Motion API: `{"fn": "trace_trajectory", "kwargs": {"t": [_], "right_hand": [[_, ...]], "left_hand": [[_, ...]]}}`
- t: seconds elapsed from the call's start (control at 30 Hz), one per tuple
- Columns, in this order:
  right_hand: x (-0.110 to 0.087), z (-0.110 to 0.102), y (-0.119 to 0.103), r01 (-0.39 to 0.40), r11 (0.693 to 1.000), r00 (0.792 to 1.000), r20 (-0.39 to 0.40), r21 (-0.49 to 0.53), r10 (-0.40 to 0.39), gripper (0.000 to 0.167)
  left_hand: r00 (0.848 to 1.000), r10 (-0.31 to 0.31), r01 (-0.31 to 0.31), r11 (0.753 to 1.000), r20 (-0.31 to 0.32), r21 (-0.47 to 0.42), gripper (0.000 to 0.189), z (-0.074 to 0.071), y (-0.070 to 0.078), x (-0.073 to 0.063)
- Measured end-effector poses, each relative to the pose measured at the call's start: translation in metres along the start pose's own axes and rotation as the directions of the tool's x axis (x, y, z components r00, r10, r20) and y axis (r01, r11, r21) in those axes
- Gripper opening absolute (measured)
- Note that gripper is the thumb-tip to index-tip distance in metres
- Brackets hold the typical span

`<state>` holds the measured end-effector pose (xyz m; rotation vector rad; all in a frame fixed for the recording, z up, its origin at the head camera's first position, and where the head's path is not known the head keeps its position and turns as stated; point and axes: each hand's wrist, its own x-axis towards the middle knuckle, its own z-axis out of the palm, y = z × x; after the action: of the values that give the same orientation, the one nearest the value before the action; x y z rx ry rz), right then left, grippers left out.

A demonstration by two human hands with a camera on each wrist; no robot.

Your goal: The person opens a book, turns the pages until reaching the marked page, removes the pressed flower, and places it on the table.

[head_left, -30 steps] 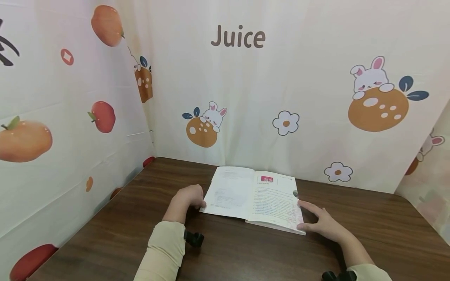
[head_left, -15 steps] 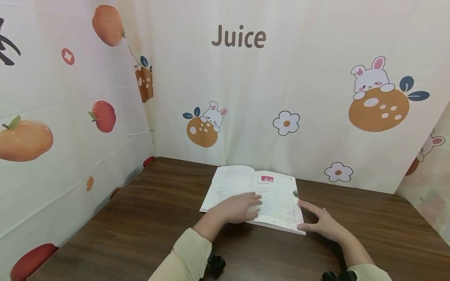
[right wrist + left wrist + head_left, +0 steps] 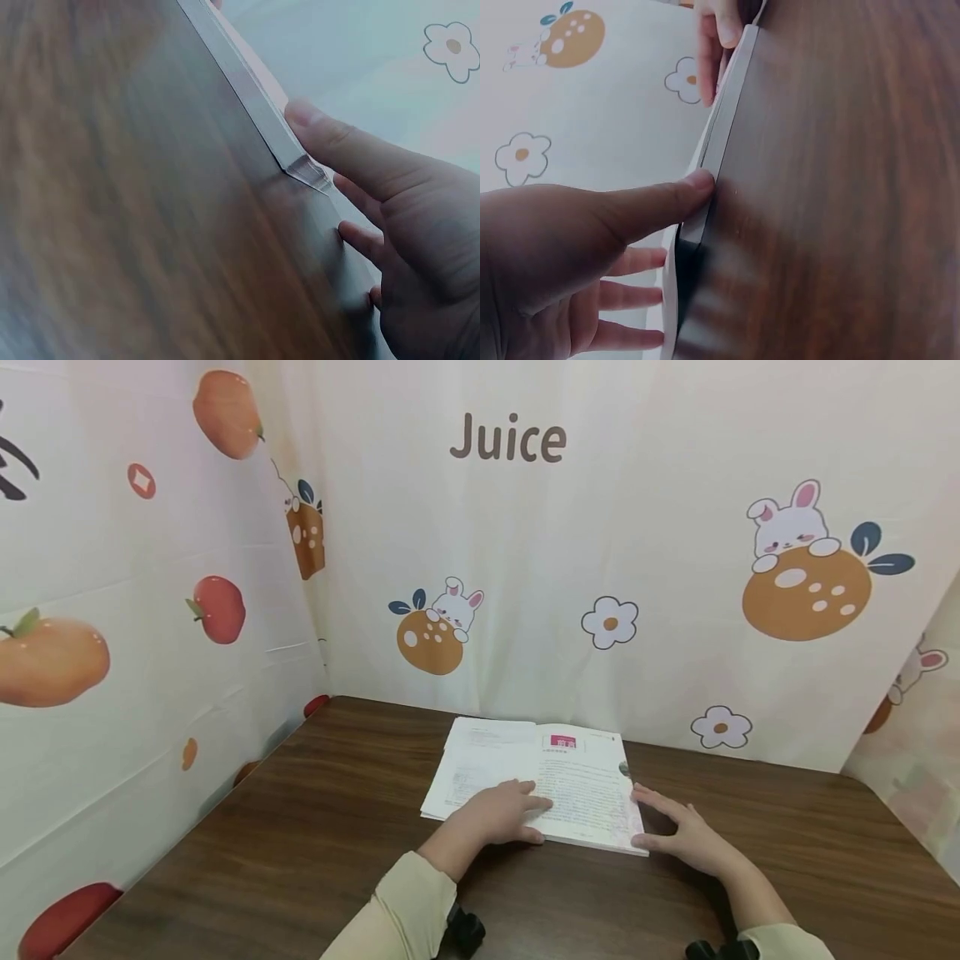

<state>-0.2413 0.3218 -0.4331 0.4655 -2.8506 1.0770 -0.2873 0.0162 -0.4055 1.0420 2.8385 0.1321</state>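
Note:
An open book [image 3: 585, 789] with printed white pages lies on the brown table. The left hand [image 3: 498, 814] rests across the inner part of its left page and the gutter, fingers spread and fairly straight. In the left wrist view, that hand's thumb [image 3: 664, 206] lies at the book's near edge, while its other fingers [image 3: 634, 296] reach onto the page. The right hand [image 3: 686, 839] is at the right side, thumb by the near corner and fingers along the edge. In the right wrist view, the right thumb [image 3: 322, 127] touches the corner of the page block [image 3: 251, 105].
The wooden table [image 3: 300, 827] reaches back to a pale curtain [image 3: 525, 543] printed with rabbits, oranges and flowers. Another printed curtain [image 3: 150, 693] runs along the left edge. Part of a red object [image 3: 67, 922] shows at lower left. Each wrist wears a black camera.
The left hand has moved right from the book's left edge onto the pages near the gutter. The book has shifted slightly left. The right hand has stayed at the right edge.

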Motion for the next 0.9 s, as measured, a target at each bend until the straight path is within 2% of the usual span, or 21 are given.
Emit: {"fn": "trace_trajectory", "kwargs": {"t": [0.2, 0.43, 0.57, 0.7, 0.9], "right_hand": [[0.001, 0.002, -0.002, -0.004, 1.000, 1.000, 0.028, -0.005, 0.005, 0.060], [0.002, 0.001, -0.004, -0.028, 1.000, 0.999, 0.047, 0.000, 0.028, 0.062], [0.003, 0.002, -0.004, -0.028, 1.000, 0.999, 0.032, -0.007, 0.028, 0.062], [0.004, 0.003, -0.004, -0.045, 0.999, 0.999, 0.010, -0.015, 0.045, 0.060], [0.008, 0.006, -0.006, -0.080, 0.996, 0.996, -0.047, -0.026, 0.078, 0.053]], "left_hand": [[1.000, -0.022, 0.022, 1.000, 0.006, 0.006, 0.052, -0.004, 0.000, -0.002], [0.999, 0.032, -0.032, 0.999, 0.012, -0.009, 0.050, -0.002, -0.002, 0.001], [1.000, 0.003, -0.003, 0.999, 0.007, -0.042, 0.049, 0.001, -0.001, 0.003], [0.999, -0.025, 0.023, 0.998, -0.031, -0.055, 0.051, 0.004, 0.001, 0.003], [0.987, -0.055, 0.054, 0.998, -0.151, -0.015, 0.060, 0.011, 0.007, 0.005]]}}
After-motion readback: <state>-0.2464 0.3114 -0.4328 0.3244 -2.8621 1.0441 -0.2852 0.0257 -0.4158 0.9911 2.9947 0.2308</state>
